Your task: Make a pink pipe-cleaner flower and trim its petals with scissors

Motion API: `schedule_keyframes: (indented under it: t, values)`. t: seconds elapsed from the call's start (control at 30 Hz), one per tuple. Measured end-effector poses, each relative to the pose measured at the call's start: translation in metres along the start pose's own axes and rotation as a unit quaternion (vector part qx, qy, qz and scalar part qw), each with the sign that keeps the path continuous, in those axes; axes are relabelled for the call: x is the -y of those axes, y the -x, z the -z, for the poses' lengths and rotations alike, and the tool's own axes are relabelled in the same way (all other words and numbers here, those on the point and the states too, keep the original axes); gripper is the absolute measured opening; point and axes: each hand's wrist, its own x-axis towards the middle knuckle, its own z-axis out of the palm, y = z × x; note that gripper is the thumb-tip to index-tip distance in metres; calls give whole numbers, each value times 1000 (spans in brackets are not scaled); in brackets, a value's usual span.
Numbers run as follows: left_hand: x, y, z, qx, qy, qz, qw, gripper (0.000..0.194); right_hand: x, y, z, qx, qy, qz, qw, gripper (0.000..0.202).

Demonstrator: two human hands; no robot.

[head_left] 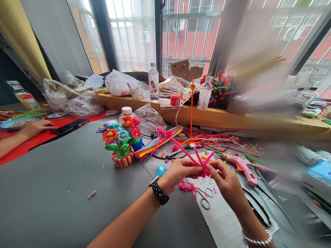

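Observation:
Over the table's middle, my left hand [181, 171] and my right hand [222, 174] meet at a bright pink pipe cleaner flower [201, 160]. Both pinch its base, with thumbs and fingertips closed on it. Several straight pink stems stick up out of the bunch, a long one slanting to the upper left. Small scissors [205, 199] lie open below my hands on a lined sheet of paper [222, 220]. Curly pink scraps [185, 186] lie near their blades. To the left stands a small pot of pipe cleaner flowers [122, 156].
A pink glue gun [244, 168] rests right of my hands, its cord trailing. Bundled coloured pipe cleaners [157, 143] lie behind. Water bottles [153, 84] line the wooden ledge [144, 102]. At far left, another person's hand [38, 127] is beside a blue plate [7, 125]. The right side is blurred.

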Motion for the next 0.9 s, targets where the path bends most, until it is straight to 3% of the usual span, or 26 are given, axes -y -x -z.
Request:
schedule_keyframes:
  t: [0.33, 0.47, 0.63, 0.77, 0.9]
  values:
    - [6, -3, -3, -56, -95, -81, 991, 19, -10, 1, -8, -32, -59, -85, 994, 29]
    - [4, -3, -1, -44, -52, -44, 997, 19, -12, -1, -3, -29, -61, -80, 995, 29]
    - [3, -4, 4, -19, 46, 34, 998, 21, -10, -3, 6, -24, 27, 56, 998, 20]
    - [3, -4, 5, -16, 72, 49, 996, 21, -8, -1, 6, -66, 140, 170, 973, 14]
    - [1, -3, 4, -7, 67, 52, 996, 21, -8, 1, 4, -96, 199, 238, 946, 14]
